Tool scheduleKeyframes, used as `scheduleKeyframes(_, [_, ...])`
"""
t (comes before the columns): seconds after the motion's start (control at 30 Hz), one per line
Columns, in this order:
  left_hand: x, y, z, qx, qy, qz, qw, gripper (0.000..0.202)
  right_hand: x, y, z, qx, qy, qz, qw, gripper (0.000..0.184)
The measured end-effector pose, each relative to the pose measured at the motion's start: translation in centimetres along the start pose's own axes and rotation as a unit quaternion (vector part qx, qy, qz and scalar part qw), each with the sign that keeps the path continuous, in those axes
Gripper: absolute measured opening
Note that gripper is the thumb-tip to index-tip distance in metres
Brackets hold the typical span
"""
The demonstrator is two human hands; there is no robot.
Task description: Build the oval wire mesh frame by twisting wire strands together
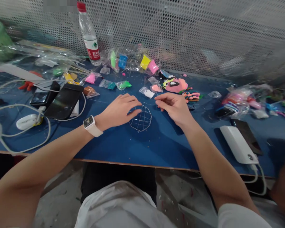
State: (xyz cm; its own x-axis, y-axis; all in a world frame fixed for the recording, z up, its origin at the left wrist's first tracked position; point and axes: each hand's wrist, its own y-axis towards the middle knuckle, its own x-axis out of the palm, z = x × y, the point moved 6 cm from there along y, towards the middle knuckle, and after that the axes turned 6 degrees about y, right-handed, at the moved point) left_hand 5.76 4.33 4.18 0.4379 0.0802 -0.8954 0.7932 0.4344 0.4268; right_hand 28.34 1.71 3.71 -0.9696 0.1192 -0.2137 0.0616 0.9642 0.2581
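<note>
A round grid of thin, pale wire point(140, 119) is in front of me over the blue tabletop. My left hand point(122, 110), with a white-banded watch on its wrist, holds the grid's left side between thumb and fingers. Parts of the rim are hidden there. To the right, apart from the grid, my right hand point(172, 107) is closed in a pinch. What its fingertips hold is too fine to make out. Just beyond the hands lie small bags of white clay point(147, 92) and peach clay point(156, 88).
Brightly coloured clay figures point(175, 85) lie beyond my right hand. A water bottle point(91, 41) stands against the perforated metal screen point(180, 34). Phones point(64, 101) and white cables are at left; a white power bank point(238, 145) is at right. The table's front edge runs below my forearms.
</note>
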Motion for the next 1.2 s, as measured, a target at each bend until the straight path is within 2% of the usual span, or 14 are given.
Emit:
scheduleKeyframes(0.07, [0.6, 0.2, 1.2, 0.007, -0.018, -0.038, 0.999, 0.035, 0.0, 0.0, 0.0, -0.011, -0.023, -0.006, 1.000, 0.018])
scheduleKeyframes(0.17, [1.4, 0.0, 1.2, -0.018, -0.053, -0.075, 0.996, 0.035, 0.1, -0.1, 0.1, -0.019, -0.093, -0.033, 0.995, 0.011])
scheduleKeyframes(0.23, [1.6, 0.0, 0.5, -0.042, -0.076, -0.079, 0.993, 0.032, 0.2, -0.1, 0.4, -0.020, -0.136, -0.051, 0.989, 0.008])
scheduleKeyframes(0.33, [1.4, 0.0, -0.6, -0.084, -0.117, -0.051, 0.988, 0.029, 0.2, -0.1, 0.9, -0.015, -0.151, -0.058, 0.987, 0.007])
scheduleKeyframes(0.5, [0.5, 0.0, -2.5, -0.169, -0.241, 0.042, 0.955, 0.022, 0.3, -0.1, 0.5, -0.025, -0.035, -0.021, 0.999, 0.015])
scheduleKeyframes(0.63, [0.6, 0.0, -3.9, -0.198, -0.302, 0.075, 0.930, 0.020, 0.6, -0.1, -0.1, -0.014, 0.083, 0.012, 0.996, 0.026])
scheduleKeyframes(0.77, [1.2, 0.1, -4.5, -0.184, -0.360, 0.069, 0.912, 0.019, 0.9, -0.1, 0.2, 0.004, 0.154, 0.019, 0.988, 0.036])
scheduleKeyframes(0.9, [1.6, 0.0, -4.8, -0.180, -0.403, 0.064, 0.895, 0.018, 1.1, -0.1, 0.7, 0.005, 0.168, 0.019, 0.986, 0.039])
scheduleKeyframes(1.03, [2.0, -0.1, -5.2, -0.194, -0.465, 0.074, 0.861, 0.024, 1.0, -0.2, 0.5, -0.020, 0.173, 0.042, 0.984, 0.034])
scheduleKeyframes(1.2, [2.4, -0.1, -5.2, -0.209, -0.525, 0.060, 0.823, 0.033, 0.8, -0.4, -0.1, -0.057, 0.161, 0.076, 0.982, 0.026])
